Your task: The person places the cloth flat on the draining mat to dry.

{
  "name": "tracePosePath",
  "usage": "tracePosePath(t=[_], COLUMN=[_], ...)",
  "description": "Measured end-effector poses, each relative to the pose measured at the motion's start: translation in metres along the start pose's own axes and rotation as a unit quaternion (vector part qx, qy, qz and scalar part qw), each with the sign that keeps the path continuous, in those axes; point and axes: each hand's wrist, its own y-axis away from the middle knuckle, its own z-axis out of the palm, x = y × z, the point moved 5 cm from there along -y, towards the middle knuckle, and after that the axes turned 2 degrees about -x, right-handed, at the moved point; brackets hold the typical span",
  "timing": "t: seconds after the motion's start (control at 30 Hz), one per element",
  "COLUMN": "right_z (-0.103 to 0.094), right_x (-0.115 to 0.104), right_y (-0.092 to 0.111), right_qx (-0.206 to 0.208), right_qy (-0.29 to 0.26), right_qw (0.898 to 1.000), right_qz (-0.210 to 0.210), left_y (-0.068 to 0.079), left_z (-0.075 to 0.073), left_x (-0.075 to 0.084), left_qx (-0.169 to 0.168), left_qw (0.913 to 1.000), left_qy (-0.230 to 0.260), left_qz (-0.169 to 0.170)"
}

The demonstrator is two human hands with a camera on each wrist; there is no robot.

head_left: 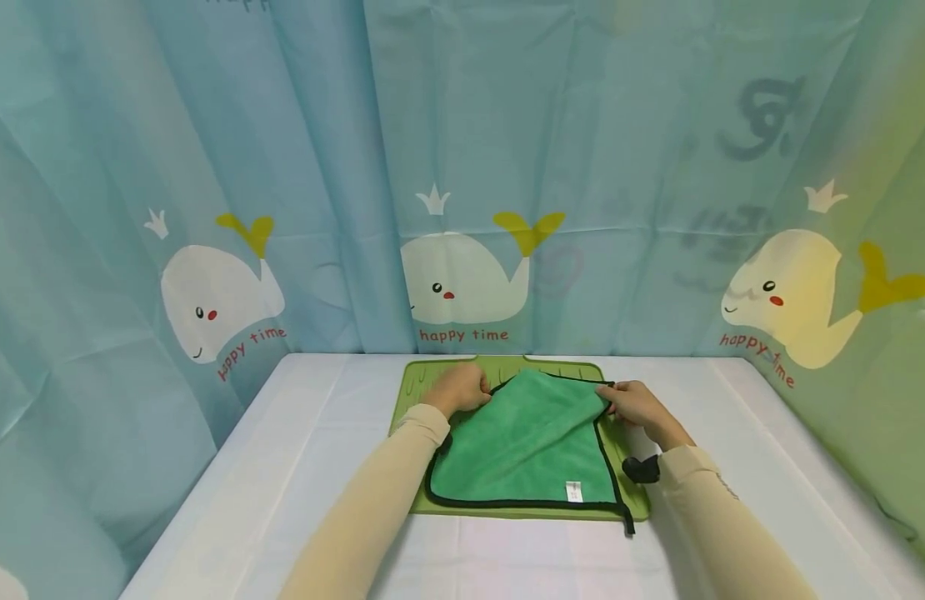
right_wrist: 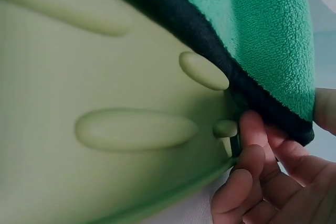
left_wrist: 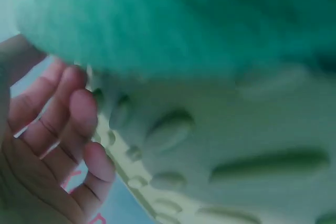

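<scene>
A green towel with black edging lies over a light-green ridged mat. Its back part is raised off the mat between the two hands. My left hand pinches the towel's back left edge; in the left wrist view the thumb is against the towel and the other fingers are curled below. At the back right corner, my right hand pinches the towel between thumb and fingers. The right wrist view shows this black-edged corner in the grip, beside the mat's raised ridges.
A white-covered table extends around the mat. Behind and at both sides hangs a blue curtain printed with whales. A white label and a black loop are at the towel's near right corner.
</scene>
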Motion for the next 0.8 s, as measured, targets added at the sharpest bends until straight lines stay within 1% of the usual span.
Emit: tracePosePath(t=[0.17, 0.3, 0.43, 0.53, 0.7, 0.8], right_z=[0.0, -0.001, 0.001, -0.001, -0.005, -0.007], right_x=[-0.001, 0.0, -0.004, -0.009, -0.022, -0.032], right_y=[0.003, 0.003, 0.0, 0.0, 0.003, 0.003], right_qx=[-0.003, 0.0, 0.004, 0.014, 0.035, 0.049], right_qy=[0.001, -0.004, -0.005, -0.001, 0.006, 0.008], right_qw=[1.0, 1.0, 1.0, 1.0, 0.999, 0.998], right_qz=[0.002, 0.008, -0.001, -0.01, -0.021, -0.036], left_y=[-0.003, -0.004, 0.0, 0.002, 0.004, 0.006], left_z=[0.004, -0.001, -0.017, -0.03, -0.052, -0.062], left_x=[0.002, 0.003, 0.003, -0.002, -0.013, -0.019], left_qx=[0.005, 0.015, 0.031, 0.047, 0.083, 0.097], left_qw=[0.9999, 0.9994, 0.9977, 0.9959, 0.9928, 0.9912], left_qy=[0.002, 0.01, 0.012, 0.016, 0.026, 0.028], left_qz=[-0.015, -0.03, -0.059, -0.075, -0.083, -0.085])
